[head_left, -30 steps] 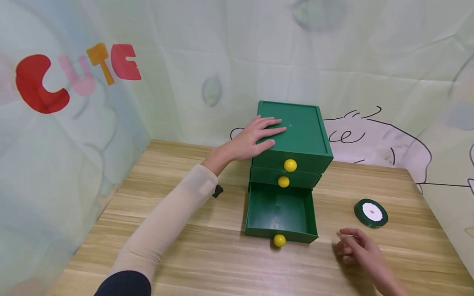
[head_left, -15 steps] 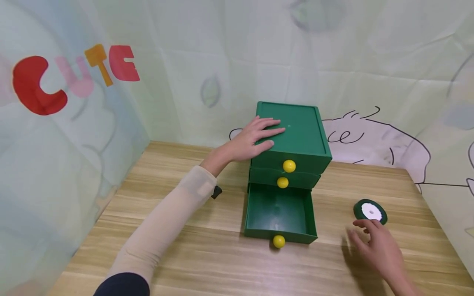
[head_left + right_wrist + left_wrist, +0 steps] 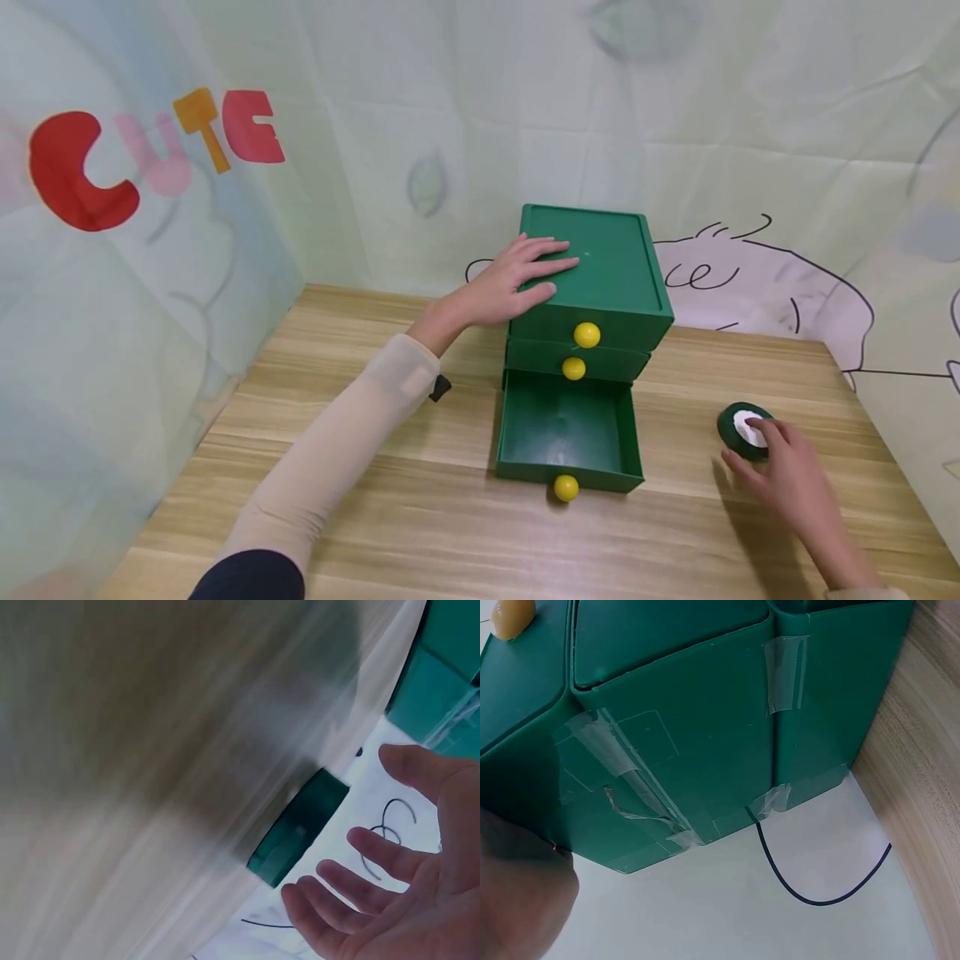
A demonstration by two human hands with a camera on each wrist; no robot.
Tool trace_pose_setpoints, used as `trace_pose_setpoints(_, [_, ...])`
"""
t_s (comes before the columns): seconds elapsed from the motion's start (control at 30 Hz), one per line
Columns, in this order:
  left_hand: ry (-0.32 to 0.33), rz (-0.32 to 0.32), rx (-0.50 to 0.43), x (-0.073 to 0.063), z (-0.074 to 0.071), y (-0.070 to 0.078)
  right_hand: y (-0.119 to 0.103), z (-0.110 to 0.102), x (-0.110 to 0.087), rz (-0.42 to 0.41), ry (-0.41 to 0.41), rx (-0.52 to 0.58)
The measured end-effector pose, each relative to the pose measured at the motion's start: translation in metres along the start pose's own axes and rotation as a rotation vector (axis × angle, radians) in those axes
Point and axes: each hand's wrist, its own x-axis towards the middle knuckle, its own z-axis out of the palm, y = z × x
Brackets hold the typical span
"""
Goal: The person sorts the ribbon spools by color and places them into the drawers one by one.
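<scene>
My left hand (image 3: 501, 285) rests with spread fingers on the top left of a green drawer cabinet (image 3: 603, 258). The cabinet's lowest drawer (image 3: 562, 425) is pulled out and bare inside; its two upper drawers are closed. Over at the right, my right hand (image 3: 797, 477) hovers above a roll of dark green ribbon (image 3: 731, 429) with a white centre, hiding part of it. In the right wrist view the fingers are loosely bent and apart from the ribbon roll (image 3: 298, 827), which lies flat on the table. Clear tape joins the tiers on the cabinet's side (image 3: 690, 742).
Yellow ball knobs, such as the bottom one (image 3: 566, 488), stick out from the drawer fronts. A small black object (image 3: 440, 387) shows beside my left sleeve. Printed cloth (image 3: 390, 142) hangs behind and to the left of the wooden table (image 3: 420, 517).
My right hand has moved right and forward, from beside the drawer to over the ribbon roll. My left hand and the cabinet have stayed put.
</scene>
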Motion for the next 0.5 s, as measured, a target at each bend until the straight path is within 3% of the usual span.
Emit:
trace_pose_setpoints(0.3, [-0.011,-0.007,0.008,0.002,0.001,0.000,0.015,0.000,0.014,0.074,-0.097,-0.009])
trace_pose_setpoints(0.5, [-0.014,-0.013,-0.001,0.001,0.000,0.001,0.015,0.004,0.016,0.091,-0.096,-0.021])
